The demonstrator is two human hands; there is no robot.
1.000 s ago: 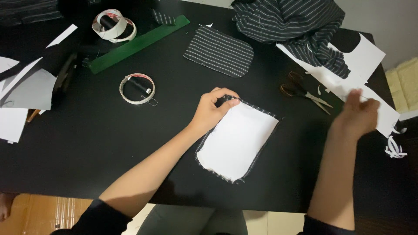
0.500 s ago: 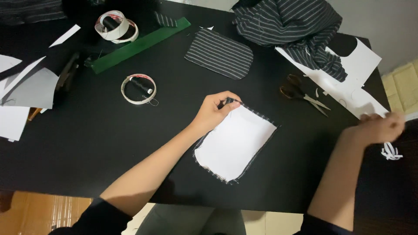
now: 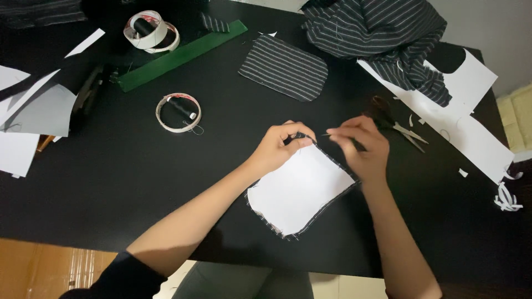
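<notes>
Left hand [image 3: 277, 149] has its fingers pinched together on the top corner of the white rounded pocket-shaped piece with dark striped fabric edging [image 3: 299, 191], lying near the front edge of the black bench [image 3: 138, 182]. Right hand [image 3: 360, 147] fingers are closed on something thin, probably a needle, right at that same edge. Looks like a slip could jab the left fingertips, since they're so close together. The small black-handled scissors [image 3: 396, 124] sit just behind the right hand. Further out, the white tape ring [image 3: 177, 112] holds a black thread spool [image 3: 182, 108] inside.
</notes>
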